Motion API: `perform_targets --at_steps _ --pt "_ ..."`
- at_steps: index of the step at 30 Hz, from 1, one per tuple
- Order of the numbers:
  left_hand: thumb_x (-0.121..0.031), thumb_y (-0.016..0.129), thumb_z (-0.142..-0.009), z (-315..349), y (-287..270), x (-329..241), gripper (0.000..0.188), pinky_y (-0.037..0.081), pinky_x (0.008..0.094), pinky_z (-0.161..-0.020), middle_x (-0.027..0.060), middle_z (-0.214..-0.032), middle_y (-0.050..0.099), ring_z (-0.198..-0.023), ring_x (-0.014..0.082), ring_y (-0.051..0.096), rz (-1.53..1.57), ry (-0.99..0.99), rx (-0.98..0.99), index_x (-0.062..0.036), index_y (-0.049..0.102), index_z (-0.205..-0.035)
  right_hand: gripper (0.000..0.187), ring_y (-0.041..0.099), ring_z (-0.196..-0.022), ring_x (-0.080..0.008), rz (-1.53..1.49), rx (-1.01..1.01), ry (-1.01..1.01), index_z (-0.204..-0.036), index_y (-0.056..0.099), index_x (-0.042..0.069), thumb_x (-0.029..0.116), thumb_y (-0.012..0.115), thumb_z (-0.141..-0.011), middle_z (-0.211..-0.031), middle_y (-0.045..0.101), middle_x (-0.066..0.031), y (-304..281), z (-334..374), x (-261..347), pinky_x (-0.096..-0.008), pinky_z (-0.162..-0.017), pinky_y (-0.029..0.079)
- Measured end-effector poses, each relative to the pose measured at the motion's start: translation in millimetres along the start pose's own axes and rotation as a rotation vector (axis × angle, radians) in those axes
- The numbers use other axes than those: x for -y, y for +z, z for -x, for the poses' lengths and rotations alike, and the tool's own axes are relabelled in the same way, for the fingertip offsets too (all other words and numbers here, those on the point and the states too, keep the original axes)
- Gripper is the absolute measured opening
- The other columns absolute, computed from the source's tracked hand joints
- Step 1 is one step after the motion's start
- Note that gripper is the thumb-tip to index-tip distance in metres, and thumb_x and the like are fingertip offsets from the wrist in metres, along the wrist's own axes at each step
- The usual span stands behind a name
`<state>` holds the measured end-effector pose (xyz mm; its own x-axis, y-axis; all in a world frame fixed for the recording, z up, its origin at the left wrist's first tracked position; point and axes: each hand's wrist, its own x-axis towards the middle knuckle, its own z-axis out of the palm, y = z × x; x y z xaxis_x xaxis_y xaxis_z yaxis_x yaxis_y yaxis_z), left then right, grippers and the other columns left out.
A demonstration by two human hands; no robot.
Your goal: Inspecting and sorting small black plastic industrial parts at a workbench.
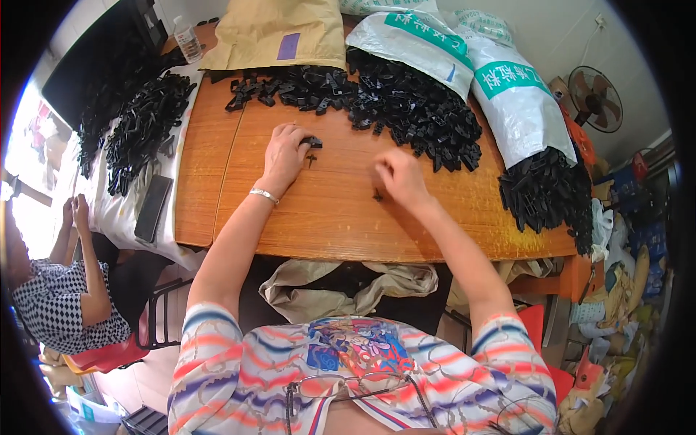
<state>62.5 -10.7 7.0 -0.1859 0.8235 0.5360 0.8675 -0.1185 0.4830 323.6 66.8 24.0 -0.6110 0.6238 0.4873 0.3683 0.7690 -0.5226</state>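
My left hand (285, 154) rests on the wooden table (304, 217), its fingers closed round a small black plastic part (312, 142). Just below that part lies a little dark cross-shaped piece (312, 159) on the wood. To the right, my right hand (403, 178) has its fingers curled into a pinch, slightly blurred. Whatever sits between those fingertips is hidden or too small to make out. Close under them is another small dark piece (378, 196). Beyond both hands spreads a heap of black plastic parts (428, 109).
Black parts spill from a brown paper sack (279, 36), a white-and-green sack (413, 47) and another white sack (518, 109). More lie on the left side table, near a dark phone-like slab (154, 209) and a plastic bottle (187, 40). A co-worker (69, 290) sits at left.
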Motion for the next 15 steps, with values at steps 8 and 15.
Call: perform_targets --at_steps 8,15 --pt "-0.006 0.065 -0.087 19 -23 -34 0.022 0.052 0.0281 -0.076 0.0086 -0.098 0.068 -0.087 0.0193 0.065 0.632 -0.430 0.052 0.0002 0.064 -0.109 0.018 0.064 -0.083 -0.0387 0.406 0.135 -0.063 -0.094 0.066 0.005 0.001 0.053 -0.082 -0.102 0.055 -0.0179 15 -73 -42 -0.0454 -0.073 0.053" --pt "-0.010 0.061 -0.094 51 -36 -37 0.029 0.055 0.0210 -0.071 0.0058 -0.095 0.067 -0.081 0.0109 0.067 1.182 -0.760 0.070 -0.0001 0.056 -0.121 0.015 0.062 -0.090 -0.0380 0.370 0.242 0.190 -0.093 0.068 0.006 0.008 0.068 -0.078 -0.103 0.055 -0.0173 15 -71 -29 -0.0442 -0.080 0.052"
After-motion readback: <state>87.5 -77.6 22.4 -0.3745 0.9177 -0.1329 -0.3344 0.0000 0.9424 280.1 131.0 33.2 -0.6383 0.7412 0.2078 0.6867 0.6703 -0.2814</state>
